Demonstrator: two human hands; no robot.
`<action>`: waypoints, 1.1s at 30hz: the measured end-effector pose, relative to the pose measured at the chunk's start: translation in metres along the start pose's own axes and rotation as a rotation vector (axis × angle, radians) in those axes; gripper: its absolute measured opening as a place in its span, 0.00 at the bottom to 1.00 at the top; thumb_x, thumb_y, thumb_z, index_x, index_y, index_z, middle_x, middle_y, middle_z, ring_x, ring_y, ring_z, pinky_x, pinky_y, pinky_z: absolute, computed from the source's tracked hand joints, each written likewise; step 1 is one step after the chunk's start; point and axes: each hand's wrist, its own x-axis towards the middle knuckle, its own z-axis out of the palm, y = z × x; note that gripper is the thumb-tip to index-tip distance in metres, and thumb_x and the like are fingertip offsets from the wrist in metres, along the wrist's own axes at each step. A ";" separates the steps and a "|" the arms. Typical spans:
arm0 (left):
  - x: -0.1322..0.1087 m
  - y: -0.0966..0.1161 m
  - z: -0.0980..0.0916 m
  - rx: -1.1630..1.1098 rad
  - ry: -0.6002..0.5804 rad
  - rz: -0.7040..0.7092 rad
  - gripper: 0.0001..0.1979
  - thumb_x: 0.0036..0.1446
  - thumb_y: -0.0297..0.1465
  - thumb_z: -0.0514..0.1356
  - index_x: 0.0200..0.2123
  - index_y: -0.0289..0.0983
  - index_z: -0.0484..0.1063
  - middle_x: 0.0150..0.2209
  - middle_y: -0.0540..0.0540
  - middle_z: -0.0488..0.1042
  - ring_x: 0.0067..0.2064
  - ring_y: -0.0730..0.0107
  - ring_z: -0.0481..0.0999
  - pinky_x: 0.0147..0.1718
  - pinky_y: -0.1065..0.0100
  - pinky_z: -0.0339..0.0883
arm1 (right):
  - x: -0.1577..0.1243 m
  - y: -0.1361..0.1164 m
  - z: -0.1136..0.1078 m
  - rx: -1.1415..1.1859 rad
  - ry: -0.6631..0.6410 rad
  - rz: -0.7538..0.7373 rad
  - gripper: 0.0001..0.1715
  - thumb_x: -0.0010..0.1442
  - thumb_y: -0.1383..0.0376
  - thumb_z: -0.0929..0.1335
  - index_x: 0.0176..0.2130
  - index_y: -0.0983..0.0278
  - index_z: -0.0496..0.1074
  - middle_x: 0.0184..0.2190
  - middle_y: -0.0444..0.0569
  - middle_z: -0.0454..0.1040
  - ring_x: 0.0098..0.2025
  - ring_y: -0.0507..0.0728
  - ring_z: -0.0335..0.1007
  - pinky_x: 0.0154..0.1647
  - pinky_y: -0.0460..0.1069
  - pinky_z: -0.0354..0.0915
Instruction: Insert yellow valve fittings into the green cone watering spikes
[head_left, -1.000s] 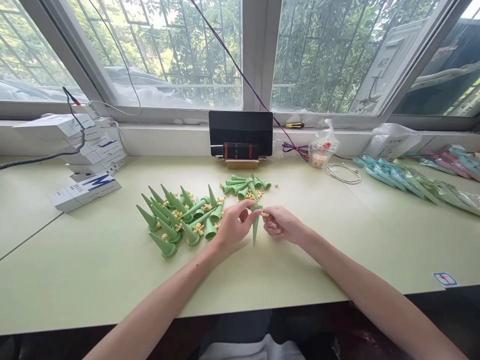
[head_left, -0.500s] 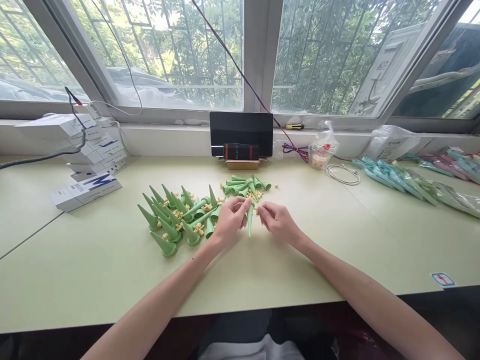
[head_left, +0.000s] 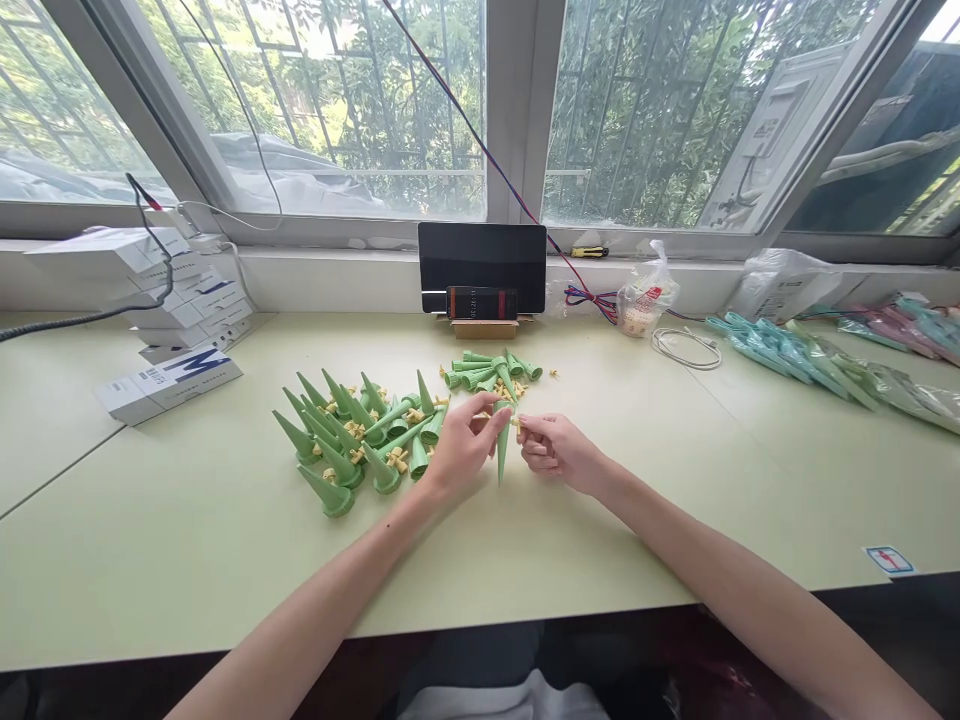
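My left hand [head_left: 471, 440] is closed on a green plastic watering spike [head_left: 502, 455], its narrow tip pointing down toward me. At the spike's right side my right hand [head_left: 559, 450] pinches a small yellow valve piece [head_left: 516, 425]. The valve touches or nearly touches the spike; I cannot tell whether it sits in it. Left of my hands stands a group of green spikes [head_left: 339, 462] with yellow valves among them. Just beyond my fingers lies a smaller pile of green spikes [head_left: 472, 375], with loose yellow valves [head_left: 553, 373] around it.
A phone [head_left: 482, 303] leans on a dark tablet [head_left: 482, 260] on a small stand at the back. White boxes [head_left: 172, 385] are stacked at left. A tied plastic bag [head_left: 646, 300], a coiled white cable [head_left: 686, 348] and bagged blue-green items [head_left: 780, 350] lie at right.
The spike has come slightly lower, toward me. My right hand has turned a little, and more of the yellow valve shows beside the spike.
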 end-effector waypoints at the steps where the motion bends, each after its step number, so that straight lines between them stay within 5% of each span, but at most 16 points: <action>1: -0.001 -0.001 0.000 0.066 -0.005 0.041 0.14 0.61 0.43 0.59 0.42 0.39 0.71 0.24 0.53 0.67 0.21 0.75 0.65 0.21 0.72 0.60 | 0.000 -0.002 0.000 0.063 0.002 0.067 0.17 0.58 0.56 0.70 0.26 0.65 0.65 0.15 0.33 0.51 0.14 0.43 0.42 0.14 0.41 0.40; 8: -0.001 -0.002 0.000 0.294 0.041 0.292 0.11 0.63 0.39 0.57 0.42 0.39 0.74 0.32 0.48 0.74 0.22 0.76 0.62 0.25 0.70 0.60 | -0.004 -0.011 0.001 0.218 -0.011 0.169 0.15 0.59 0.62 0.67 0.24 0.65 0.63 0.14 0.32 0.48 0.13 0.43 0.38 0.11 0.40 0.40; 12: 0.000 -0.004 0.001 0.226 0.049 0.172 0.12 0.63 0.41 0.58 0.42 0.39 0.72 0.22 0.54 0.65 0.19 0.76 0.61 0.22 0.71 0.57 | -0.003 -0.010 0.004 0.206 0.017 0.127 0.17 0.60 0.60 0.68 0.24 0.65 0.64 0.15 0.33 0.50 0.14 0.43 0.40 0.12 0.40 0.41; 17: -0.001 -0.006 0.002 0.120 0.058 0.091 0.13 0.62 0.43 0.58 0.41 0.40 0.70 0.31 0.51 0.67 0.19 0.79 0.63 0.19 0.71 0.56 | -0.002 -0.008 0.004 0.191 0.015 0.078 0.16 0.60 0.59 0.69 0.26 0.66 0.66 0.16 0.34 0.51 0.15 0.43 0.43 0.13 0.40 0.43; 26: -0.001 -0.006 0.003 0.036 0.031 0.033 0.14 0.61 0.44 0.59 0.38 0.38 0.69 0.28 0.53 0.66 0.19 0.79 0.64 0.18 0.73 0.56 | -0.001 -0.005 0.001 0.186 -0.014 0.080 0.16 0.56 0.61 0.72 0.25 0.67 0.66 0.15 0.33 0.49 0.16 0.43 0.41 0.15 0.41 0.41; 33: 0.000 0.002 0.001 -0.106 -0.019 -0.170 0.17 0.59 0.46 0.61 0.32 0.36 0.69 0.15 0.56 0.62 0.16 0.77 0.61 0.16 0.73 0.53 | -0.001 0.001 -0.002 -0.171 -0.038 -0.123 0.21 0.59 0.53 0.70 0.25 0.65 0.64 0.18 0.36 0.54 0.17 0.44 0.44 0.18 0.43 0.42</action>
